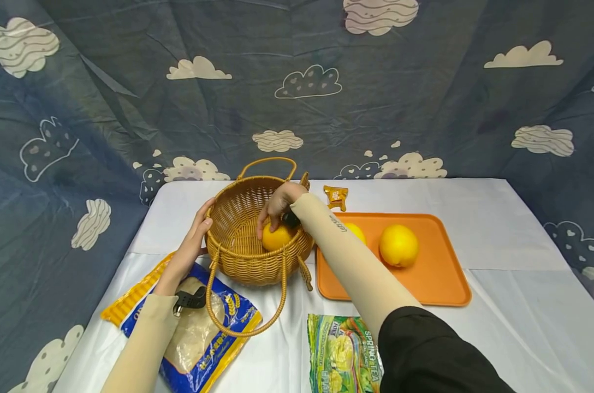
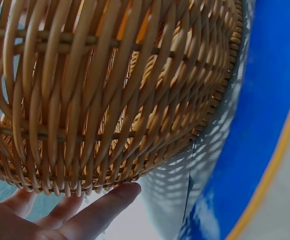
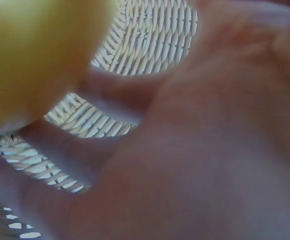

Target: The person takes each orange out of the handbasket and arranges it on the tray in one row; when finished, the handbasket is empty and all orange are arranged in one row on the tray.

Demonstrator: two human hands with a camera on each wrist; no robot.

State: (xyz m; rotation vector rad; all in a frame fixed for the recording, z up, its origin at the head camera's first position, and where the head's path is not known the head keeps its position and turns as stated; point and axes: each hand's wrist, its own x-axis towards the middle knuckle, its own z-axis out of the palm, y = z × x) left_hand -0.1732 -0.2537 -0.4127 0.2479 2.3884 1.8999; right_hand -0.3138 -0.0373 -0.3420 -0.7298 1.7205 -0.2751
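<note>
A brown wicker basket point(image 1: 255, 267) with two loop handles stands at the middle of the table, one handle hanging down its near side. Inside it, my right hand point(image 1: 281, 203) holds an orange point(image 1: 276, 239) near the basket's right wall, fingers curled over the fruit. The right wrist view has the orange point(image 3: 30, 55) large and blurred against the fingers, with woven wall behind. My left hand point(image 1: 191, 237) rests on the basket's left rim, fingers fairly straight. Up close in the left wrist view, a fingertip touches the rim of the basket point(image 2: 100, 100).
Right of the basket, an orange tray point(image 1: 439, 273) bears an orange point(image 1: 398, 245) and a second one point(image 1: 356, 231) partly behind my right forearm. A small wrapped snack point(image 1: 336, 196) lies behind the tray. A blue-and-yellow bag point(image 1: 228, 349) lies under my left forearm; a green packet point(image 1: 341, 355) lies in front.
</note>
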